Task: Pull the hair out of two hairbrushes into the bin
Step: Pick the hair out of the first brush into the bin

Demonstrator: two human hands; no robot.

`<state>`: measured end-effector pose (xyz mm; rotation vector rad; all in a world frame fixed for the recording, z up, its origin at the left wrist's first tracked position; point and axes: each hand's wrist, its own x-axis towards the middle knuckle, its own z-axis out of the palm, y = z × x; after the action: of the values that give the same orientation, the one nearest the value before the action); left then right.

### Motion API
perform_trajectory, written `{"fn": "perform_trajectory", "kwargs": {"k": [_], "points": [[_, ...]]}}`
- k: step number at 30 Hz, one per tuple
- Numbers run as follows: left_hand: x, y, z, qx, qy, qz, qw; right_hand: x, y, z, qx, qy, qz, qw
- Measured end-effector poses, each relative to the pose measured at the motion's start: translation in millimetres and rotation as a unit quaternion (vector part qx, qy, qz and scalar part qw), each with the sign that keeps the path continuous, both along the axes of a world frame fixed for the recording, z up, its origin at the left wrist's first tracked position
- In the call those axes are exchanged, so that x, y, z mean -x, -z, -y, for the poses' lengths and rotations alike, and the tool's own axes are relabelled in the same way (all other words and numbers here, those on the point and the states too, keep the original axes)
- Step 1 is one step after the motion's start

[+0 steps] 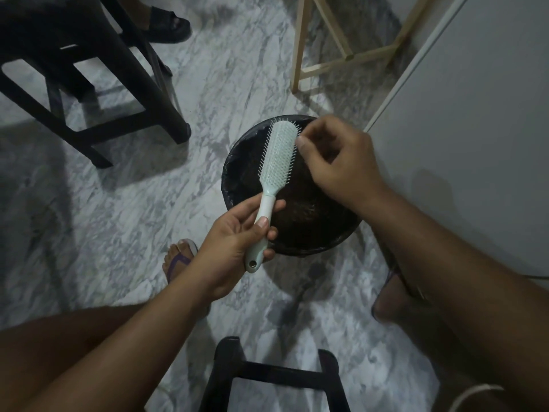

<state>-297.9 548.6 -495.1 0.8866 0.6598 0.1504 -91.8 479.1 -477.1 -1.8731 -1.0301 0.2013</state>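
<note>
Left hand clamped on pale hairbrush handle — right hand pinching its bristles — over black bin

We are struggling to tell whether the right hand is pinching any hair at the bristles of the hairbrush, since strands are too fine in this dim light, while that hand and forearm are hiding the right rim of the bin and the near stool is running off the bottom edge.
</note>
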Motion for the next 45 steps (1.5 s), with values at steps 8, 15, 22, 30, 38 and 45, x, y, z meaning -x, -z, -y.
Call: {"fn": "perform_trajectory", "kwargs": {"k": [8,15,22,30,38,45], "points": [[-2,-4,10,-0.002,0.014,-0.009,1.0,-2,-11,-3,0.18,-0.038,0.071,0.98],[-3,-3,17,-0.038,0.041,-0.019,0.998,0,-14,-6,0.209,-0.026,0.128,0.969],[-5,-1,17,0.02,0.016,-0.009,1.0,-17,-22,0,0.036,0.044,0.019,0.998],[-7,-3,3,0.034,-0.005,0.023,0.999,-43,13,26,0.311,-0.01,0.033,0.95],[-7,-4,2,0.015,0.029,0.022,0.999,-8,-26,7,0.058,-0.088,0.081,0.991],[-8,-4,10,0.057,0.024,0.028,0.998,6,-20,-5,0.209,-0.082,0.089,0.97]]}}
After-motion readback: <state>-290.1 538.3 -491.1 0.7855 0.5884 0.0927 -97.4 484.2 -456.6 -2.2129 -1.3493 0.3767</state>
